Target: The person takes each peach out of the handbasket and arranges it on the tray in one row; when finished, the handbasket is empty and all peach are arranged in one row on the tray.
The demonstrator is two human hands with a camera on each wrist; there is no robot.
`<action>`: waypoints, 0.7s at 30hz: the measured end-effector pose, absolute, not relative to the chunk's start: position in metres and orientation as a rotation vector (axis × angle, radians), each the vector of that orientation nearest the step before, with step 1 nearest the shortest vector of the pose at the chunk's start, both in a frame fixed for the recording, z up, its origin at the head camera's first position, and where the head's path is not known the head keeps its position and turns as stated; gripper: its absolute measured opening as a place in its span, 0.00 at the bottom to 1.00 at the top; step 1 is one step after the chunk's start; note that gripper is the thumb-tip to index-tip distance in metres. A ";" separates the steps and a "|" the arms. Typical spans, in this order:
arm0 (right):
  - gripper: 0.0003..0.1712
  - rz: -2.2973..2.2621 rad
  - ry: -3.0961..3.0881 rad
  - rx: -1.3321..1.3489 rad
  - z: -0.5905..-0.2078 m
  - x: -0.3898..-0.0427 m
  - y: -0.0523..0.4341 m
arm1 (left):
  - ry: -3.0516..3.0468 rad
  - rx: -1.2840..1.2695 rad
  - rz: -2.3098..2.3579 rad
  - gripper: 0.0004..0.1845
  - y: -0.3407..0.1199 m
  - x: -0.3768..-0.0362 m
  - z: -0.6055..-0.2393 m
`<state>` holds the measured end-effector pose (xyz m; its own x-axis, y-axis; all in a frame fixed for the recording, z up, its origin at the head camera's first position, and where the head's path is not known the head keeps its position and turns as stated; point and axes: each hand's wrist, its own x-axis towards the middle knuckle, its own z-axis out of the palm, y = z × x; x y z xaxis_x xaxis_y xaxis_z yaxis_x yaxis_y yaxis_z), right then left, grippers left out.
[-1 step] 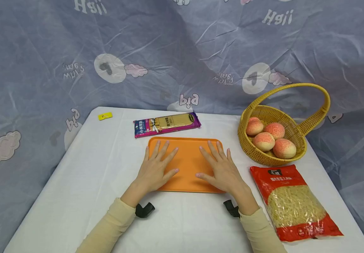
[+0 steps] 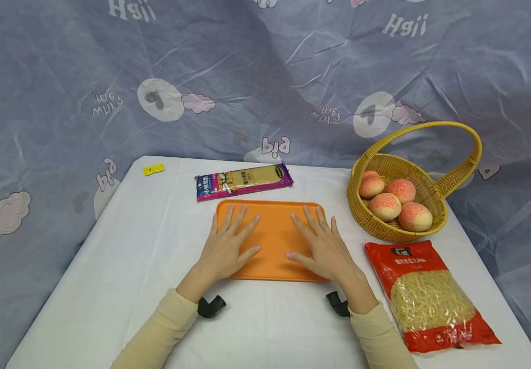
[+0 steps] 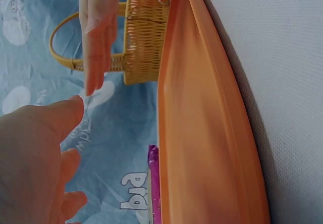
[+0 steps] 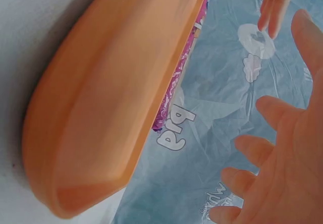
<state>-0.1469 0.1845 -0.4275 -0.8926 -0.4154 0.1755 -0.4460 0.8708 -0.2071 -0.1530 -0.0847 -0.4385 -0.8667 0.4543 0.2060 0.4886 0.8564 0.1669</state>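
My left hand (image 2: 224, 251) hovers over the left side of an orange tray (image 2: 274, 241), palm down with fingers spread. Over the tray's right side is my right hand (image 2: 325, 248), its fingers likewise spread and holding nothing. Both wrist views show a gap between the hands and the tray, whose visible surface bears nothing. Behind the tray lies a long purple pack of noodles (image 2: 244, 182). To the right of my right hand, a red bag of pasta (image 2: 431, 297) lies flat on the table.
A yellow wicker basket (image 2: 399, 236) with a tall handle holds several peaches (image 2: 401, 190) at the back right. One small yellow packet (image 2: 153, 169) lies at the far left corner of the white table (image 2: 122, 266). A patterned grey-blue cloth (image 2: 247, 77) hangs behind.
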 end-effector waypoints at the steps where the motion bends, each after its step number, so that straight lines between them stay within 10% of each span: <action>1: 0.51 0.367 -2.918 0.674 -0.428 -0.147 0.184 | -2.873 -0.734 -0.320 0.37 -0.085 -0.153 -0.438; 21: 0.49 0.576 -2.961 0.691 -0.365 -0.078 0.211 | -2.811 -0.676 -0.794 0.35 -0.125 -0.153 -0.459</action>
